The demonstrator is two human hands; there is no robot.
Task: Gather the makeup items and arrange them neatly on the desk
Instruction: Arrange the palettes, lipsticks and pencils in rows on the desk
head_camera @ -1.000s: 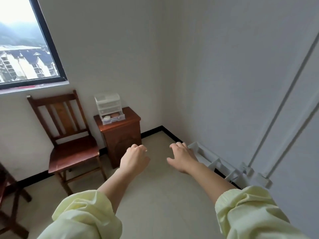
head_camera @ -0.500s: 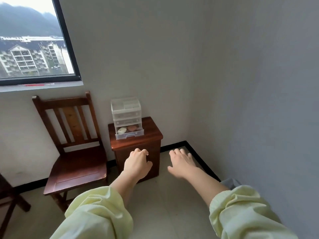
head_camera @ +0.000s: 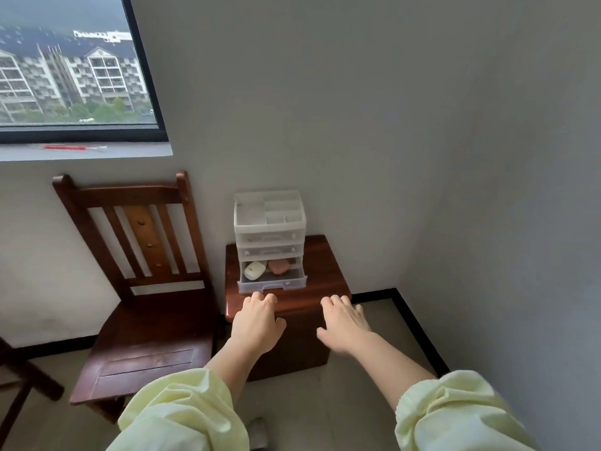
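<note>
My left hand (head_camera: pixel 255 323) and right hand (head_camera: pixel 344 323) reach out empty with loosely spread fingers toward the small wooden cabinet (head_camera: pixel 325 275), where the plastic drawer organizer (head_camera: pixel 270 236) holds a white item (head_camera: pixel 255 270) and a pink item (head_camera: pixel 279 266) in its pulled-out bottom drawer (head_camera: pixel 272 283).

Dim daylight from the window (head_camera: pixel 74 70), soft shadows, wide-angle bending, blurred sleeves (head_camera: pixel 182 415).

Organizer (head_camera: pixel 270 239) sits on cabinet (head_camera: pixel 325 271) top; bottom drawer (head_camera: pixel 272 277) pulled out, open from above and front. Wall close behind, chair (head_camera: pixel 136 288) just left. Bare cabinet top right of organizer.
</note>
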